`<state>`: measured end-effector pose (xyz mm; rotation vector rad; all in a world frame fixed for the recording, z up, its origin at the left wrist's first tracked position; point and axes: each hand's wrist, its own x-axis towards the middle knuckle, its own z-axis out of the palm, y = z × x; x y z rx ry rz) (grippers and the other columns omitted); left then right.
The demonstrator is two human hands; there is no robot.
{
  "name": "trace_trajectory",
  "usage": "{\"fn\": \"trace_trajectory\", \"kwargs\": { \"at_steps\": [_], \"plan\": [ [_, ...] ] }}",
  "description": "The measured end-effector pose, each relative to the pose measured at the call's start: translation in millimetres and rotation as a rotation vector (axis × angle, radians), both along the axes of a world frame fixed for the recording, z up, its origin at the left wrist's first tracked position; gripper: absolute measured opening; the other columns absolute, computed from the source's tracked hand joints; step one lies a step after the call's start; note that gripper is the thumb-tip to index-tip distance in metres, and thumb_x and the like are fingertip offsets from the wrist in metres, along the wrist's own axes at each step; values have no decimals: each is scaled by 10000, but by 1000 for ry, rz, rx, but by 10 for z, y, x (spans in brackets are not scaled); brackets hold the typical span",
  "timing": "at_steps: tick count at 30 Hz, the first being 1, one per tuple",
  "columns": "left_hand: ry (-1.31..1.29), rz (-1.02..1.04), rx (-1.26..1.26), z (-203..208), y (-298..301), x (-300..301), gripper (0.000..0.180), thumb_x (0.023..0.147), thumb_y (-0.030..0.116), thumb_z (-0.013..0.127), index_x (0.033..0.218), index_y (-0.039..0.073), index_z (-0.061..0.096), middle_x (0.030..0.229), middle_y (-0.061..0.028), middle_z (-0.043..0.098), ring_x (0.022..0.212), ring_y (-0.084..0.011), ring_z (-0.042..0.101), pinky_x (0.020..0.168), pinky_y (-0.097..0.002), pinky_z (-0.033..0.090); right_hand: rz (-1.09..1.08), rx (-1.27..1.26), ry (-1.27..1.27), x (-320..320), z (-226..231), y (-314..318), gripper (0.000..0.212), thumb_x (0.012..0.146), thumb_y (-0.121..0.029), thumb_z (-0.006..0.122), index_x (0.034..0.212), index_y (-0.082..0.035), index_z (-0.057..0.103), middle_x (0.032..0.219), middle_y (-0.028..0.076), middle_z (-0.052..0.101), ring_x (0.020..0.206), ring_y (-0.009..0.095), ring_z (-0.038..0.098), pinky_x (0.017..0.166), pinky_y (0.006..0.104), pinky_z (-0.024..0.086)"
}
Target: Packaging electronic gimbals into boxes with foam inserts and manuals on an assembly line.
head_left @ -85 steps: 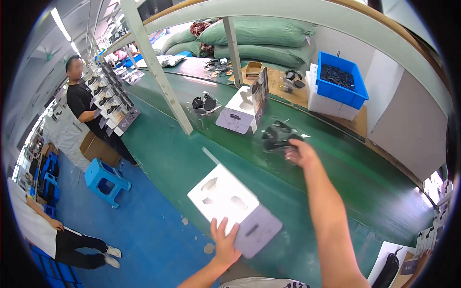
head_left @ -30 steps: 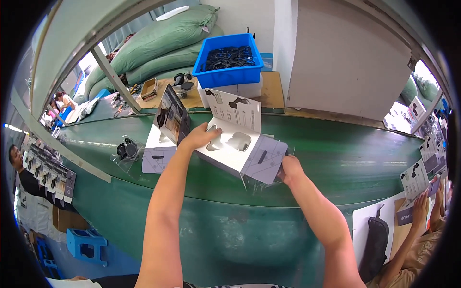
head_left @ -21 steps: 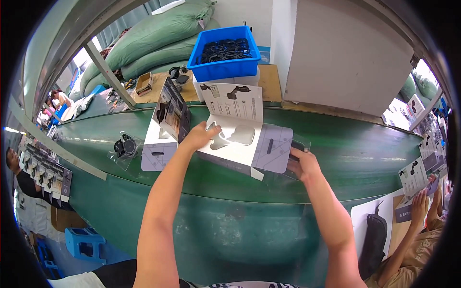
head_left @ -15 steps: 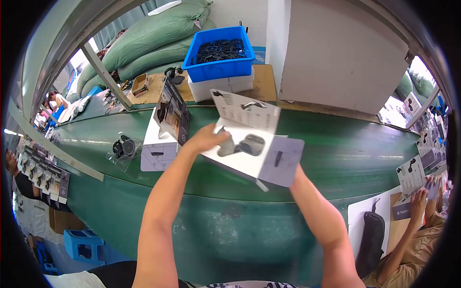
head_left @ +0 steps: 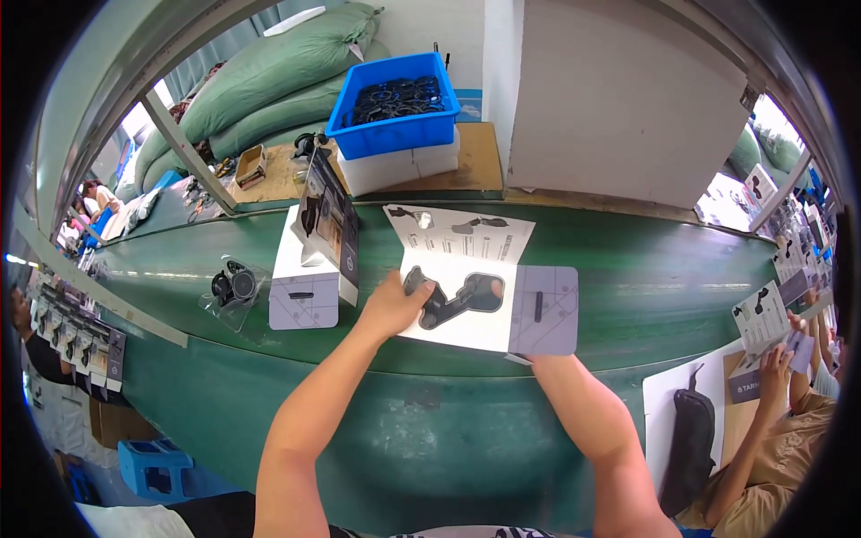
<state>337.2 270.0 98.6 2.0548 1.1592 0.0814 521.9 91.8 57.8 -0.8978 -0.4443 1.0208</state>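
In front of me is a cardboard package (head_left: pixel 457 334) with its printed flap (head_left: pixel 462 235) raised at the back and a grey end panel (head_left: pixel 560 309) on its right. Its white face has a dark irregular cut-out (head_left: pixel 444 309). My left hand (head_left: pixel 395 305) is closed on the package's left edge, thumb over the cut-out. Only the wrist of my right hand (head_left: pixel 554 361) shows below the grey panel; its fingers are hidden under the package. To the left stands a similar package (head_left: pixel 305 269) with its flap up. Beside that lies a black round-headed part in a clear bag (head_left: pixel 235 285).
A green belt (head_left: pixel 646 278) runs across. Behind it a blue bin (head_left: pixel 395 134) of black parts rests on a white block. Green sacks (head_left: pixel 278 76) are piled at the back left. At right, a co-worker's hands (head_left: pixel 776 368) hold a package near a black pouch (head_left: pixel 689 439).
The package has come nearer, turned more level, and its flap leans further back. My left hand has shifted from above the cut-out to the left edge.
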Motion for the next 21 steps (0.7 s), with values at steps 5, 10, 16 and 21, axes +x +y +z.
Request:
{"fn": "trace_trajectory", "kwargs": {
  "at_steps": [5, 10, 16, 21],
  "plan": [
    [-154, -77, 10, -115, -222, -290, 702, 958, 490, 638, 1327, -97, 531, 1152, -279, 690, 1027, -391, 695, 907, -428, 533, 84, -55, -86, 134, -117, -128, 475, 1049, -270, 544, 1480, -78, 492, 1420, 150, 606, 1312, 299, 584, 1097, 496, 499],
    [-198, 79, -56, -81, -386, -336, 662, 966, 473, 622, 1310, -86, 539, 1153, -269, 695, 1017, -403, 696, 902, -434, 534, 129, 167, 568, 258, -285, -217, 488, 1087, -364, 409, 1512, -133, 478, 1464, 109, 584, 1348, 304, 556, 1104, 511, 491],
    [-221, 122, -96, -25, -689, -104, 632, 965, 443, 639, 1323, -70, 553, 1152, -269, 687, 1017, -374, 688, 906, -408, 535, -427, -150, -18, 695, -939, -553, 498, 1065, -412, 461, 1454, -113, 547, 1361, 96, 650, 1214, 233, 624, 1034, 399, 517],
    [-298, 141, -28, -164, -684, -65, 613, 979, 463, 615, 1238, -91, 568, 1107, -262, 690, 973, -407, 694, 892, -442, 539, -376, -385, -58, 1055, -493, -1251, 515, 1056, -419, 507, 1293, 14, 653, 1182, 173, 708, 1115, 265, 655, 912, 377, 525]
  ]
}}
